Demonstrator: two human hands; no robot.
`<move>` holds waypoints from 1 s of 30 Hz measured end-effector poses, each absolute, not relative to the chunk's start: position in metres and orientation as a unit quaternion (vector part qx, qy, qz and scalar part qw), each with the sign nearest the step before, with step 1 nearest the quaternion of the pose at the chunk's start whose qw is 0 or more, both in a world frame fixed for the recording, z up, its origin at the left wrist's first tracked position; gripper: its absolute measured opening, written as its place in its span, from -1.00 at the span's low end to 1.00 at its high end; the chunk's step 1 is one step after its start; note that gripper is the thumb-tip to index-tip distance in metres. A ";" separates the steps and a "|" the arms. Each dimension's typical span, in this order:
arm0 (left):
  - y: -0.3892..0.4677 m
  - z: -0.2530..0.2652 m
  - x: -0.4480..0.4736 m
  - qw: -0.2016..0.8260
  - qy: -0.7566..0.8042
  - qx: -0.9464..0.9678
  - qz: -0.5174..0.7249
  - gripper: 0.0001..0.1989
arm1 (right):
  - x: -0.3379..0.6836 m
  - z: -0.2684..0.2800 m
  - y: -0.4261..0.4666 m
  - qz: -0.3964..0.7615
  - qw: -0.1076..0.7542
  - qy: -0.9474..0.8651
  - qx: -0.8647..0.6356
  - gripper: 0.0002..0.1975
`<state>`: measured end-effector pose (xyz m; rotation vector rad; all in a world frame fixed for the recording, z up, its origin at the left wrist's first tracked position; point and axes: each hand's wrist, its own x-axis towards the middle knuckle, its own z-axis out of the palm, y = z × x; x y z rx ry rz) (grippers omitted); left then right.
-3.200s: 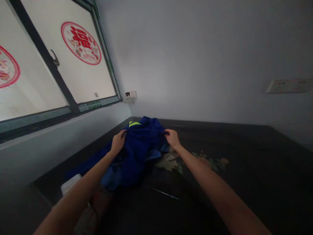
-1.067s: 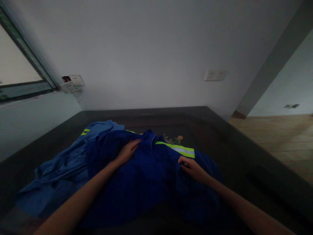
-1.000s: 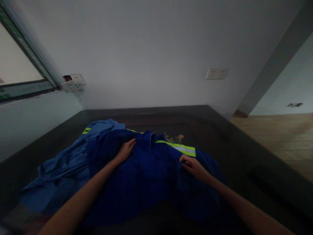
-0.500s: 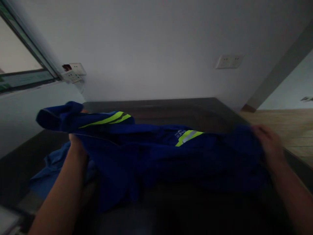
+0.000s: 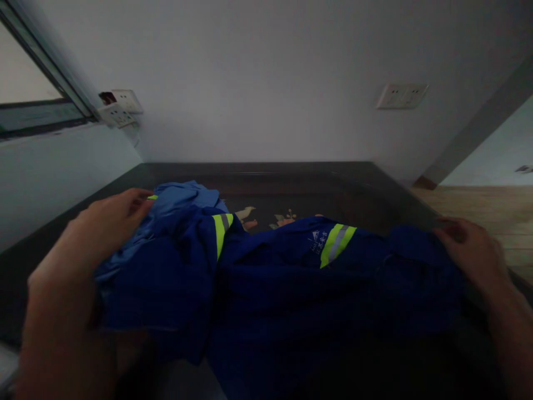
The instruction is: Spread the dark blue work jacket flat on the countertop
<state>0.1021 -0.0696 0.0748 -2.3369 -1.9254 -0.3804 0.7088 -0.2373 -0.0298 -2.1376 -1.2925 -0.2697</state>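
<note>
You have only one printed mark in front of you: a small white logo with a line or two of tiny characters on the dark blue jacket (image 5: 291, 278), just left of the reflective stripe (image 5: 337, 244). It is too small and dim for you to read. No other writing can be made out.

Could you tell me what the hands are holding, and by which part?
Dark blue jacket: right hand grips its right edge; left hand its left end.

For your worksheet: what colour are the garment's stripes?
Yellow-green stripes with a grey centre, head view.
</note>
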 end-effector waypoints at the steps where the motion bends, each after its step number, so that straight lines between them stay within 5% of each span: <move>1: -0.080 0.081 0.109 0.056 -0.626 -0.765 -0.141 -0.56 | 0.697 -0.022 -0.237 -0.125 0.319 -0.504 -0.793 -0.73; 5: -0.123 0.090 0.157 -0.035 -0.429 -0.884 -0.182 -0.64 | 0.622 0.008 -0.218 -0.132 0.358 -0.585 -0.715 -0.76; 9: -0.138 0.062 0.198 -0.181 -0.312 -0.931 -0.048 -0.71 | 0.535 0.007 -0.183 0.049 0.236 -0.770 -0.591 -0.78; 15: -0.115 0.027 0.196 -0.085 -0.452 -0.887 0.049 -0.73 | 0.471 -0.041 -0.145 0.083 0.083 -0.799 -0.589 -0.61; 22: -0.084 0.028 0.155 0.020 -0.543 -0.837 0.063 -0.40 | 0.485 -0.066 -0.130 0.198 0.091 -0.781 -0.586 -0.41; 25: -0.082 0.025 0.152 0.047 -0.534 -0.842 0.055 -0.45 | 0.487 -0.069 -0.128 0.214 0.088 -0.776 -0.587 -0.37; 30: -0.109 0.023 0.182 0.048 -0.443 -0.894 0.039 -0.62 | 0.487 -0.075 -0.127 0.193 0.102 -0.777 -0.590 -0.57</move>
